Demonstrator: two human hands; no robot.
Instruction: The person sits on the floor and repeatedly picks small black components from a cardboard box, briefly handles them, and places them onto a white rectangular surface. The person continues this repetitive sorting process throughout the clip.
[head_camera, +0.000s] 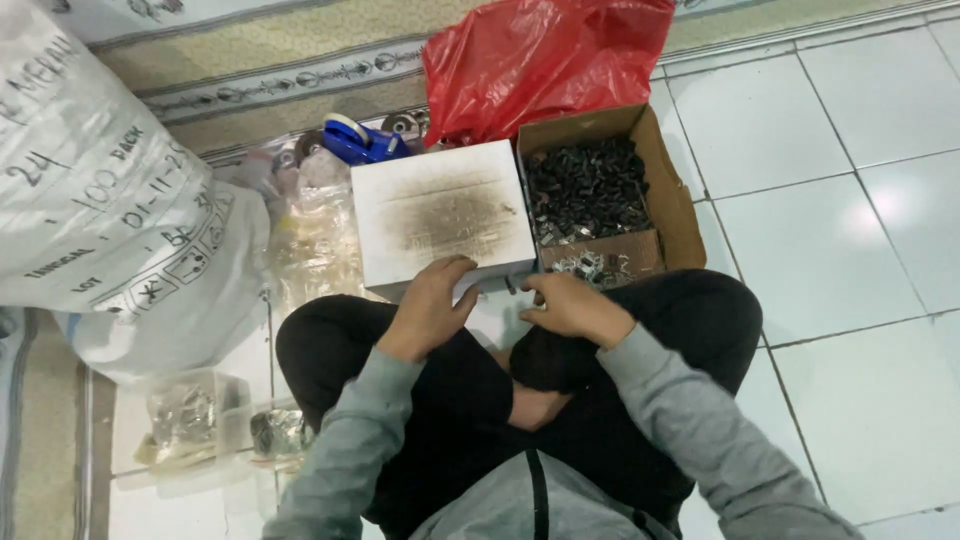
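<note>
On the tiled floor (860, 200) to my right there was open room; a white sack (100, 190) and red bag (540, 60) crowded the left and far edges. My left hand (430, 305) lay loosely curled over the near edge of the smudged white block (440, 215). My right hand (570, 305) was bunched just below the cardboard box (680, 215) of small dark metal parts (585, 190); whether it pinched anything, I couldn't tell.
</note>
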